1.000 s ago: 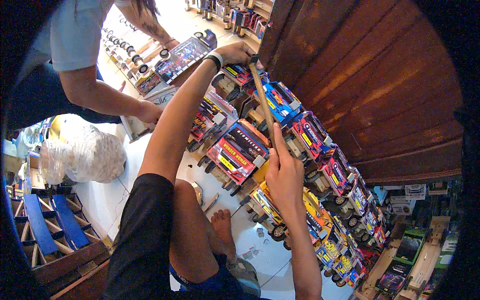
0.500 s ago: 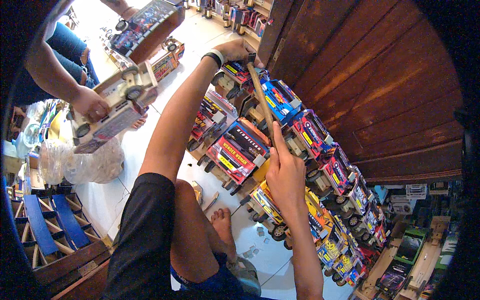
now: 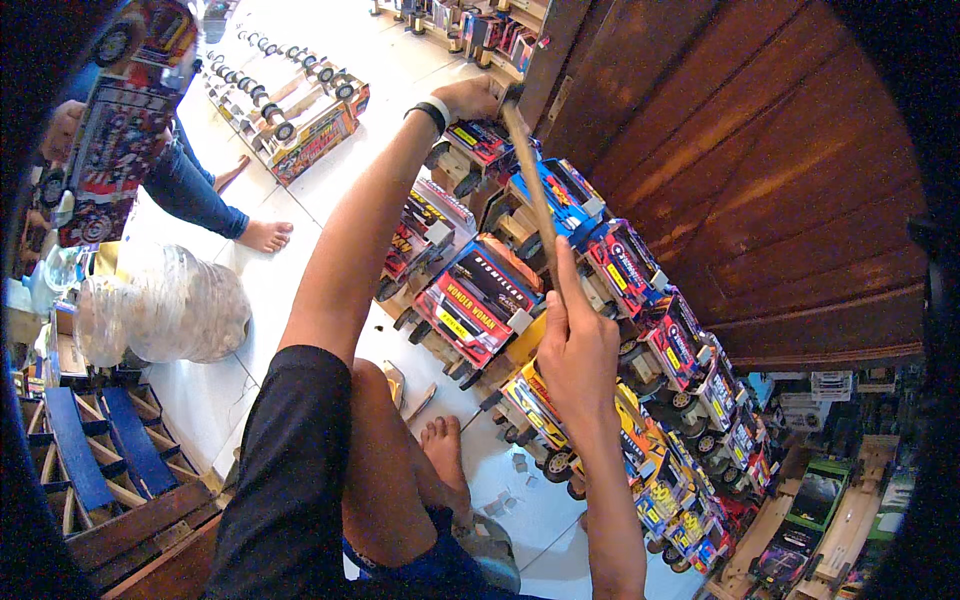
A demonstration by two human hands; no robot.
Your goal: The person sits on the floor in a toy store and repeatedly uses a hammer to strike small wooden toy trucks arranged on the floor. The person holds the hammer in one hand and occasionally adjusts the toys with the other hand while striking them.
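My right hand grips the wooden handle of a hammer, index finger stretched along it. The dark hammer head lies far off, close beside my left hand. That hand is curled at the back of a toy truck, at the far end of the row; the head partly hides its fingertips, so what they pinch cannot be made out. Nearer stand a blue toy truck, a red and black toy truck and a yellow toy truck, all wooden with dark wheels.
Several more toy trucks continue toward the lower right, along a brown wooden panel. At the left, a co-worker's hand holds a large toy truck. An upturned truck, a clear plastic bag and a wooden crate stand left.
The hammer head has shifted slightly up and right beside my left hand. The co-worker's trucks have swung to the far left, uncovering the upturned truck and a bare foot.
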